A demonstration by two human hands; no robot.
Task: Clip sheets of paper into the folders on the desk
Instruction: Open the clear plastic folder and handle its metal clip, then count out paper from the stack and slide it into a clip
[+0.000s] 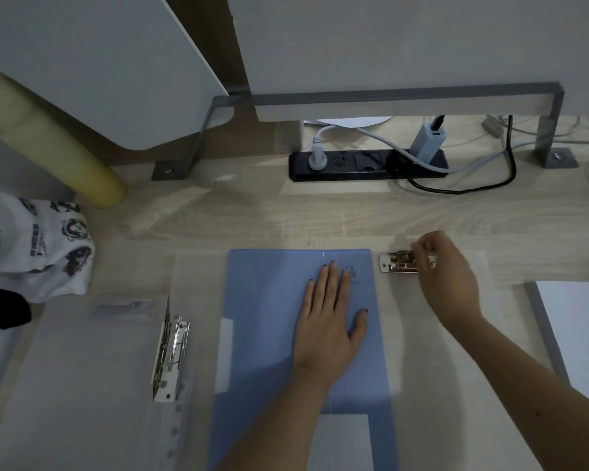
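A smooth blue folder (272, 334) lies flat on the pale wood-grain surface (218, 212), and the left hand (330, 321) presses on it palm down, fingers straight and spread, gripping nothing. Just right of that hand, the right hand (446, 277) reaches forward with a bent wrist, its fingertips pinching a shiny metal clip (398, 263) fixed on a translucent folder cover. Far left of the left hand, a second translucent folder (82, 368) lies open with its own chrome clip (170, 355) raised. Right of the right hand sits a stack of white paper (582, 334).
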